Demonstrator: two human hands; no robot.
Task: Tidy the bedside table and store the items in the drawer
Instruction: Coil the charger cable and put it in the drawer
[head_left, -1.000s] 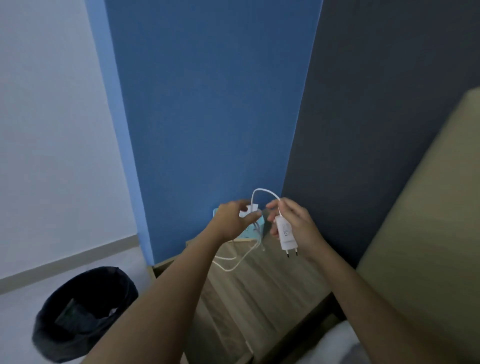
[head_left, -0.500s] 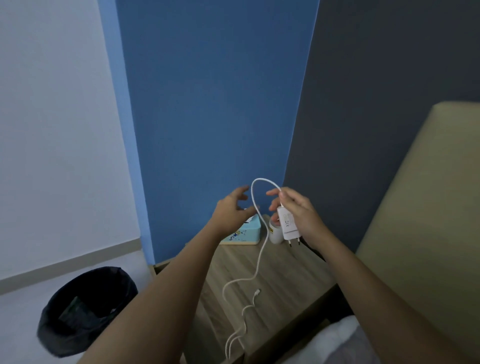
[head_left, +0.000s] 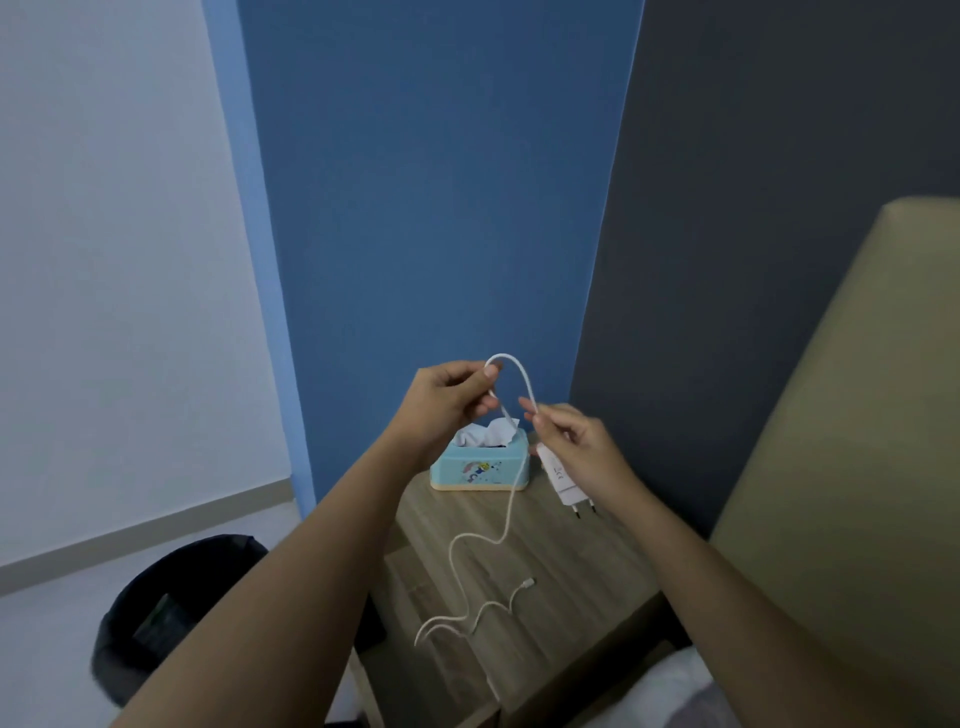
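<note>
Tissue box (head_left: 480, 467) holds white tissue (head_left: 485, 433) on bedside table (head_left: 582, 571).

Above a wooden bedside table (head_left: 571, 577), the left hand (head_left: 447, 400) pinches a white cable (head_left: 511, 499) that arches over to the right hand (head_left: 576, 441), which grips the cable and a white charger plug (head_left: 563, 480) with its prongs pointing down. The rest of the cable hangs to the tabletop and lies there in loose curves. A light blue tissue box (head_left: 480, 465) stands at the back by the blue wall (head_left: 441, 208), and a black bin (head_left: 171, 608) sits on the floor to the left.
</note>
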